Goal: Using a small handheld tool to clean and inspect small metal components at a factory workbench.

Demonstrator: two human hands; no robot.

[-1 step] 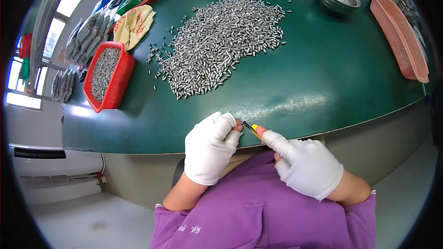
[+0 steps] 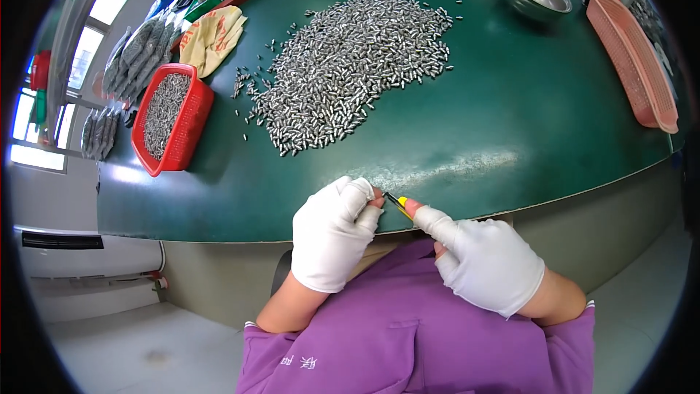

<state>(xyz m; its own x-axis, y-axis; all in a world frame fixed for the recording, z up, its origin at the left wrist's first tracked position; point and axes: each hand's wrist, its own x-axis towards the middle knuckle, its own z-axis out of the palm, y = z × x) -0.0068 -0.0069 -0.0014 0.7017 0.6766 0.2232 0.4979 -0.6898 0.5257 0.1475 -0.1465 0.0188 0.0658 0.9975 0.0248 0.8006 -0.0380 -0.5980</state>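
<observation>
As right fingers [image 2: 413, 208] grip, yellow tool [image 2: 402, 202], beside left fingers [image 2: 378, 203]

The bare left forearm [image 2: 290, 310] and right forearm [image 2: 558, 299] angle inward from the near side. The left hand [image 2: 332, 237], gloved in white, points far and right, its fingers curled and bare fingertips [image 2: 377, 198] drawn together. The right hand [image 2: 490, 263], gloved likewise, lies with its back upward; one digit [image 2: 414, 208] with a bare tip stretches far and left, another bare tip showing nearer. The hands are close but apart, both wrists fairly straight, just beyond the torso [image 2: 437, 321].
</observation>
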